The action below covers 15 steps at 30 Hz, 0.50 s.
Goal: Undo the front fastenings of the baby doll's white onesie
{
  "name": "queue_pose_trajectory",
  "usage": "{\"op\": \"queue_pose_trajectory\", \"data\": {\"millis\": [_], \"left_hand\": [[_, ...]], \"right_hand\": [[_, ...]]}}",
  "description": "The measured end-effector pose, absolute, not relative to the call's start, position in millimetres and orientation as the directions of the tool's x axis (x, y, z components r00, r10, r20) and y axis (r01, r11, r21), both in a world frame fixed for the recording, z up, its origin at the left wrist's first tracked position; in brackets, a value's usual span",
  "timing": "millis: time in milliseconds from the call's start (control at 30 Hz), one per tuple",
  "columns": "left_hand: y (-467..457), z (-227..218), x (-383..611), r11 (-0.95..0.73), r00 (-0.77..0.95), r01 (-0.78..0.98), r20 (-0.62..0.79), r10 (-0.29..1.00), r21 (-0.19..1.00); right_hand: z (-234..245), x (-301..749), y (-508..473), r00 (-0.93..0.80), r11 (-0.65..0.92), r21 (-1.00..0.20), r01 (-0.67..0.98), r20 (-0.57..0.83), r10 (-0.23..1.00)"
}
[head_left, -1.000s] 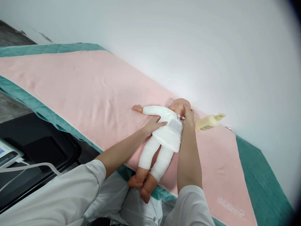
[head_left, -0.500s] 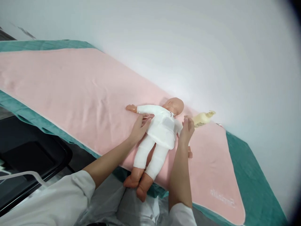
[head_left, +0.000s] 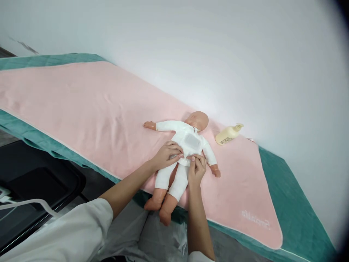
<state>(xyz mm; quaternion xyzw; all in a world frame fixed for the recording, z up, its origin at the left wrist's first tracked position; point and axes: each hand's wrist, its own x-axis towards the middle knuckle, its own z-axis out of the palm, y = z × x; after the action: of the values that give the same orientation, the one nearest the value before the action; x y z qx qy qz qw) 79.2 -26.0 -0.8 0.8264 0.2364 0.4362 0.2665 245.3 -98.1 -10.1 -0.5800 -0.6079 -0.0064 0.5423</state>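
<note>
A baby doll (head_left: 156, 200) lies on its back, its head toward the wall and its feet at the near edge. It wears white trousers (head_left: 180, 180) and a white long-sleeved shirt (head_left: 178, 136) with a paler square patch on the chest. At the doll's waist, my left hand (head_left: 167, 154) pinches the lower part of the shirt from the left. My right hand (head_left: 198, 169) pinches the same fabric from the right, close to the left fingertips. The exact grip of the fingertips is partly hidden.
A pink towel (head_left: 81, 102) lies under the doll, over a green quilted cover (head_left: 294, 196). A pale yellow pump bottle (head_left: 227, 134) rests right of the doll's head, near the white wall (head_left: 218, 54). At lower left are a black surface (head_left: 40, 171) and a white cable (head_left: 35, 201).
Both hands have come together at the doll's waist; the right has moved left and down from beside the bottle. The doll's arm on the right, the chest patch and the bottle now show fully.
</note>
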Motion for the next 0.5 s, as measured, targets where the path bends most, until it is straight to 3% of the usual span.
{"op": "queue_pose_trajectory", "data": {"millis": [200,500], "left_hand": [[-24.0,-3.0,82.7,-0.748,0.528,0.193,0.575,0.624,0.635],[-29.0,-1.7,83.9,-0.782,0.462,0.190,0.649,0.605,0.594]], "right_hand": [[-10.3,245.6,-95.8,0.319,0.257,-0.698,0.669,0.581,0.749],[-15.3,248.9,-91.2,0.277,0.330,-0.607,0.723,0.692,0.667]]}}
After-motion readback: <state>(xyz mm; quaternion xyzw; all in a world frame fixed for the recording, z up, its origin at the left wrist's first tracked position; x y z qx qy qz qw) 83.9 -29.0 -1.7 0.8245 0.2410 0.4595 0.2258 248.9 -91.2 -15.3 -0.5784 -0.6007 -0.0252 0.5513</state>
